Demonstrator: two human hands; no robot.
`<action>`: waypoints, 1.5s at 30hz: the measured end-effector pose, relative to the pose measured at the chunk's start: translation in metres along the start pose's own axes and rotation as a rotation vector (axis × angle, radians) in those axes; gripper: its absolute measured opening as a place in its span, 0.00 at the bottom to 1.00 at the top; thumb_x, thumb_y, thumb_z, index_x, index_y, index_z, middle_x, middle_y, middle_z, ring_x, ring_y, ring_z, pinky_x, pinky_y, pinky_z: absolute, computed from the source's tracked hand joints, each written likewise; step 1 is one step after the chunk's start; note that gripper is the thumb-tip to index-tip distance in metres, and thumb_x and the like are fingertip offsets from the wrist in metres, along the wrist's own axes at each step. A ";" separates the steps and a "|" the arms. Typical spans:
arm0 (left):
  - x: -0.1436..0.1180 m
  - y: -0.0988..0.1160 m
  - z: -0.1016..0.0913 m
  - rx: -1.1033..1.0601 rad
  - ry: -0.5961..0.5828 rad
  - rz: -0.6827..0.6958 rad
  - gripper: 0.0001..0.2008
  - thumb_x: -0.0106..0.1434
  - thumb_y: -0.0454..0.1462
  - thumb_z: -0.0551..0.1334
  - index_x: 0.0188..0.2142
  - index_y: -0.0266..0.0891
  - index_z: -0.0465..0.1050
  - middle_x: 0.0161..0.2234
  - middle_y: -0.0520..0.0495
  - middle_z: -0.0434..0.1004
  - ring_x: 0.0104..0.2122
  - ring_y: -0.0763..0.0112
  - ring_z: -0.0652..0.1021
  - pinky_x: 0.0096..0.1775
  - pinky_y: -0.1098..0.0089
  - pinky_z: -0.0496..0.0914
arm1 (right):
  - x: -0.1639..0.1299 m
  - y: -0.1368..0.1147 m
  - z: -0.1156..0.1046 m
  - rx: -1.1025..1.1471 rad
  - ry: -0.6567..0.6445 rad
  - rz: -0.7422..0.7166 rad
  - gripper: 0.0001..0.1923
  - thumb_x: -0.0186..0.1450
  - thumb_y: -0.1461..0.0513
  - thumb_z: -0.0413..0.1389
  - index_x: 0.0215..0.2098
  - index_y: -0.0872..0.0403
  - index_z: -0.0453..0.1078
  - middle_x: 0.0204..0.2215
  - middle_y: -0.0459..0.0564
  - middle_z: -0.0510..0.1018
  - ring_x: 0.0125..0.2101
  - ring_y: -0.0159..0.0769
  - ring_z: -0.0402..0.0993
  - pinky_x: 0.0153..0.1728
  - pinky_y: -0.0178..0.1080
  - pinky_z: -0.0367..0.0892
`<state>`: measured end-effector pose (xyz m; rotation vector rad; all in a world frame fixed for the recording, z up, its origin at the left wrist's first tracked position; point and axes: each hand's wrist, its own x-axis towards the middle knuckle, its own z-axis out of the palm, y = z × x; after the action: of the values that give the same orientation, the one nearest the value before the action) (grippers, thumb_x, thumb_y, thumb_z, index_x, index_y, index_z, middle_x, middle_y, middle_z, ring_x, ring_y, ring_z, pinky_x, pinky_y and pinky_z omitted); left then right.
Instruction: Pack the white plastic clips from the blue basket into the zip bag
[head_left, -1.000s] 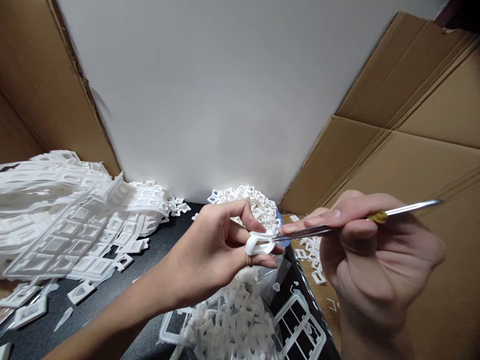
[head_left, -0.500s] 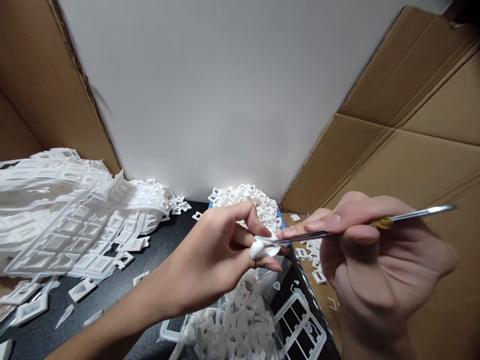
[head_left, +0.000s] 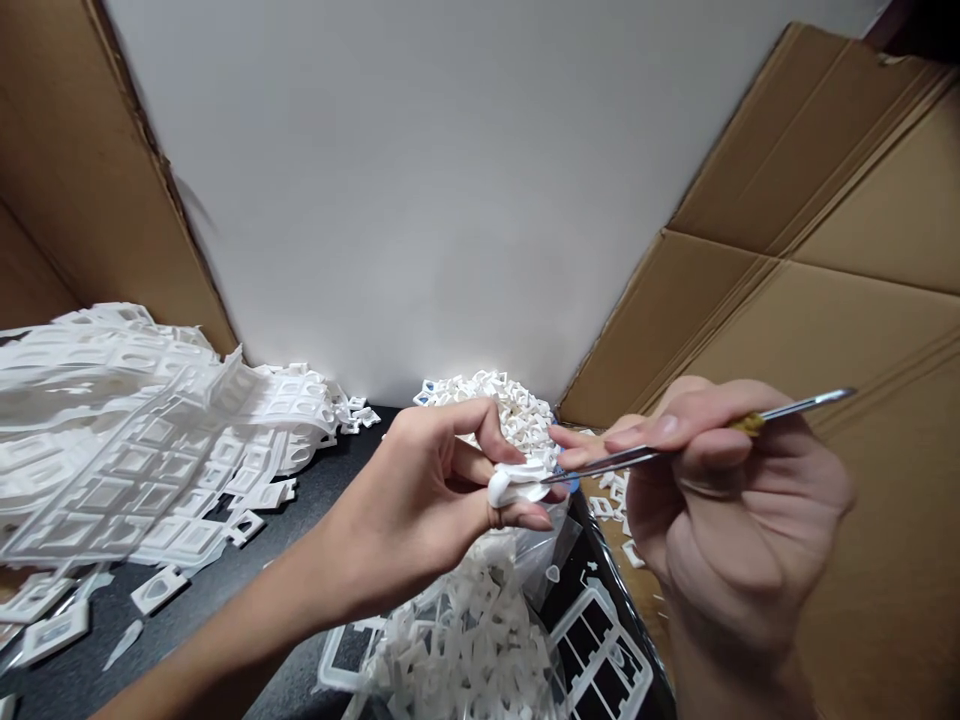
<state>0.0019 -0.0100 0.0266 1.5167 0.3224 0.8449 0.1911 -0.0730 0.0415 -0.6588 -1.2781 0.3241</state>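
My left hand (head_left: pixel 442 490) pinches a small, smooth white moulded piece (head_left: pixel 519 482) between thumb and fingers, at the middle of the view. From the right, my right hand (head_left: pixel 739 520) grips a pair of thin metal tweezers (head_left: pixel 611 461), with something yellow wrapped near the back end. The tweezers' points touch the right side of the white piece; whether they clasp it I cannot tell. Below my hands a clear plastic bag (head_left: pixel 465 650) bulges with white scraps. Behind them rises a heap of small white frame pieces (head_left: pixel 517 405).
Sheets of joined white frames (head_left: pixel 142 450) are piled at the left on the black table (head_left: pixel 300 520). Loose frames (head_left: pixel 159 590) lie nearby. A white grid frame (head_left: pixel 607 650) rests at the lower right. Cardboard panels (head_left: pixel 720 300) stand on both sides, with a white wall (head_left: pixel 420 200) behind.
The white piece has turned slightly in my left fingers. My right hand and the tweezers have shifted a little left, their points staying at the piece.
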 end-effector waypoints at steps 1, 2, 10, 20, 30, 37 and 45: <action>-0.001 0.000 -0.001 0.017 -0.007 0.004 0.14 0.68 0.28 0.70 0.35 0.41 0.65 0.37 0.48 0.87 0.40 0.62 0.89 0.39 0.73 0.82 | -0.001 0.000 0.001 -0.019 -0.004 -0.013 0.06 0.74 0.61 0.62 0.37 0.50 0.78 0.29 0.45 0.73 0.28 0.32 0.75 0.33 0.41 0.85; -0.001 0.000 -0.001 0.034 -0.011 0.010 0.14 0.69 0.28 0.70 0.36 0.41 0.65 0.36 0.49 0.86 0.40 0.63 0.89 0.39 0.73 0.82 | -0.001 0.001 0.002 -0.032 -0.013 -0.023 0.06 0.74 0.61 0.62 0.37 0.50 0.78 0.29 0.45 0.73 0.28 0.33 0.75 0.33 0.42 0.85; -0.003 0.003 -0.004 0.071 -0.028 0.030 0.12 0.69 0.28 0.69 0.36 0.40 0.67 0.36 0.50 0.85 0.40 0.65 0.89 0.39 0.76 0.80 | -0.001 0.002 0.003 -0.037 -0.034 -0.056 0.05 0.74 0.61 0.62 0.39 0.51 0.79 0.29 0.46 0.74 0.30 0.36 0.78 0.34 0.44 0.86; -0.001 0.004 -0.007 0.053 -0.073 0.083 0.12 0.69 0.23 0.66 0.35 0.39 0.68 0.38 0.49 0.86 0.40 0.69 0.88 0.41 0.78 0.81 | -0.004 0.003 0.007 -0.092 -0.037 -0.090 0.06 0.74 0.64 0.62 0.39 0.51 0.81 0.28 0.47 0.74 0.28 0.35 0.74 0.31 0.41 0.82; 0.005 0.004 -0.003 -0.035 0.014 0.147 0.07 0.65 0.23 0.71 0.39 0.34 0.84 0.35 0.47 0.88 0.35 0.73 0.87 0.40 0.80 0.83 | 0.006 0.005 0.003 0.180 -0.055 0.139 0.10 0.77 0.57 0.59 0.37 0.49 0.76 0.28 0.41 0.71 0.24 0.34 0.80 0.32 0.45 0.85; 0.005 -0.003 0.002 -0.001 0.126 0.178 0.05 0.66 0.30 0.74 0.42 0.36 0.87 0.36 0.45 0.89 0.34 0.66 0.88 0.35 0.76 0.84 | 0.000 0.001 0.008 0.073 0.052 0.021 0.08 0.75 0.61 0.60 0.37 0.51 0.77 0.30 0.44 0.72 0.28 0.35 0.78 0.31 0.43 0.83; 0.007 -0.002 -0.001 -0.138 0.019 0.028 0.10 0.74 0.41 0.69 0.46 0.35 0.83 0.43 0.39 0.88 0.43 0.60 0.88 0.40 0.71 0.83 | -0.001 0.010 0.011 -0.127 0.134 -0.079 0.07 0.75 0.61 0.60 0.38 0.51 0.76 0.31 0.45 0.73 0.29 0.35 0.81 0.31 0.39 0.80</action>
<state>0.0066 -0.0044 0.0264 1.3883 0.2526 0.8866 0.1813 -0.0632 0.0362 -0.7233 -1.1993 0.1324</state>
